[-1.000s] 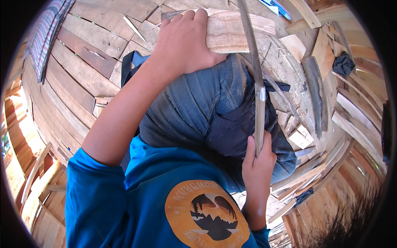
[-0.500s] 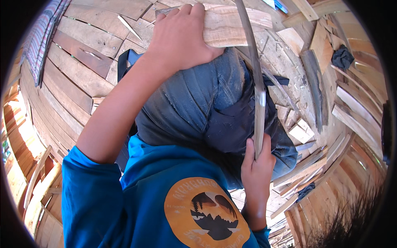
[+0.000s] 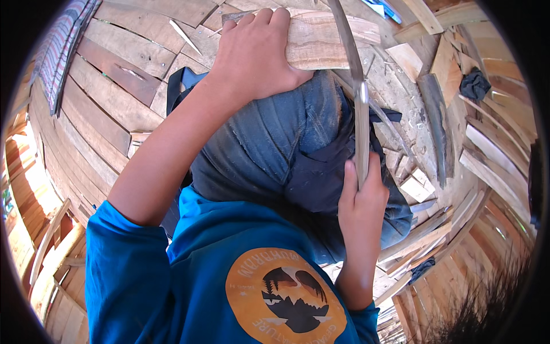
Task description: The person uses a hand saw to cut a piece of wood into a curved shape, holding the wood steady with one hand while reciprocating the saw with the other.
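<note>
My left hand (image 3: pixel 258 54) presses down on a pale wooden board (image 3: pixel 318 43), thumb along its near edge and fingers curled over the far side. In my right hand (image 3: pixel 364 198) is the wooden handle of a machete (image 3: pixel 353 54), held with the thumb laid along it. The long, narrow dark blade points away from me and passes over the right part of the board; whether its edge touches the wood I cannot tell. A bright metal collar joins blade and handle. My bent leg in dark trousers lies just below the board.
Offcuts and chips (image 3: pixel 417 184) litter the plank floor (image 3: pixel 114 117) to the right, beside a dark-edged slab (image 3: pixel 432 123). Further right lie several long boards (image 3: pixel 492 166) and a black cloth (image 3: pixel 474 84). A striped cloth (image 3: pixel 63 54) is at the far left.
My right hand has pushed the machete forward, away from my body, and its collar now sits nearer the board. The left hand stays on the board.
</note>
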Available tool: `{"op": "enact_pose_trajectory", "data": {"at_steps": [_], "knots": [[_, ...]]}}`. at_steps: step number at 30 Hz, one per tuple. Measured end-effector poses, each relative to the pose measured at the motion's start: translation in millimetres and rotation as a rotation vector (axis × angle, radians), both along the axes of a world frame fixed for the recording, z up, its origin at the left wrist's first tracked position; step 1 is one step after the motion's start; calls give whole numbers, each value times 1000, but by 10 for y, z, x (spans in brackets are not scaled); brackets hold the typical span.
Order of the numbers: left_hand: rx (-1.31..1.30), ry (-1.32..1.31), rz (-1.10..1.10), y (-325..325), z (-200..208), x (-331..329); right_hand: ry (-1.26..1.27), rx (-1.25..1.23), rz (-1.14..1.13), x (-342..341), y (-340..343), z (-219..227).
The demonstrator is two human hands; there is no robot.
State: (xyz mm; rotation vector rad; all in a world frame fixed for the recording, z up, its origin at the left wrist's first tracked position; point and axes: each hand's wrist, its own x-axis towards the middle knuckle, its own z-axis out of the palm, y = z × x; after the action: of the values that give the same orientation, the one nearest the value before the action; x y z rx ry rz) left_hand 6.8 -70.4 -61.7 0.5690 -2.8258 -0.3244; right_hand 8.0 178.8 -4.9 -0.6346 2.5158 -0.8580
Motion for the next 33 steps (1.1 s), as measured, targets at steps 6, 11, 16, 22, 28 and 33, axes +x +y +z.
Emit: {"op": "enact_pose_trajectory", "data": {"at_steps": [6,11,16,22,28,33], "knots": [[32,-12,15,-55,-29,-55,-16,38,-18,119,187,67],[127,-49,-20,-9,186,-68,-119,74,-103,158,143,46],[100,-89,39,-54,60,-33,-53,53,-61,-17,-125,-56],[94,-40,-29,-7,190,-75,-114,81,-128,194,133,74],[101,-28,1,-53,160,-27,-53,52,-74,-62,-224,-45],[287,-114,79,-3,251,-131,-130,120,-135,309,248,204]]}}
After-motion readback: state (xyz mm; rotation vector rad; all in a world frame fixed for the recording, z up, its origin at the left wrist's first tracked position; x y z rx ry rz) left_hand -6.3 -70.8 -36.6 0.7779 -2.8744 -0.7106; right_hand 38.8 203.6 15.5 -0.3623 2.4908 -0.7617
